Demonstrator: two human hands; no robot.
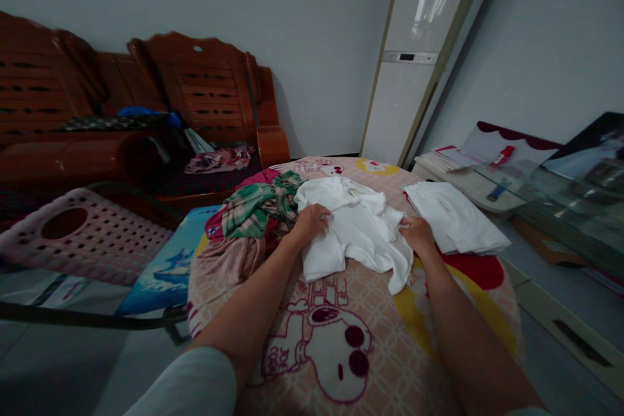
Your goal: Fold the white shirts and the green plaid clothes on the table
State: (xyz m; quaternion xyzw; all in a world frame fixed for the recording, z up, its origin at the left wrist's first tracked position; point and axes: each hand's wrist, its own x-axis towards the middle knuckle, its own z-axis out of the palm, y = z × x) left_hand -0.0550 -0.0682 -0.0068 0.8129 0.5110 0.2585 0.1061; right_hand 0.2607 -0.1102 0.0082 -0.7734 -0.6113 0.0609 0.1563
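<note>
A rumpled white garment (363, 227) lies spread on a round table draped with a pink patterned cloth (390, 338). My left hand (313, 222) has its fingers closed on the garment's left part. At the opposite side, my right hand (416, 233) pinches its right edge. Folded white clothes (453, 218) lie stacked just right of my right hand. Left of the garment is a loose heap with a green plaid cloth (253, 208) and a dusty pink cloth (234, 259).
Behind at the left stand brown wooden seats (214, 91) with cloths on them. A pink woven chair (92, 234) and a blue picture cushion (170, 266) are left of the table. A glass-topped cabinet (560, 201) stands right; a white tall unit (404, 91) is behind.
</note>
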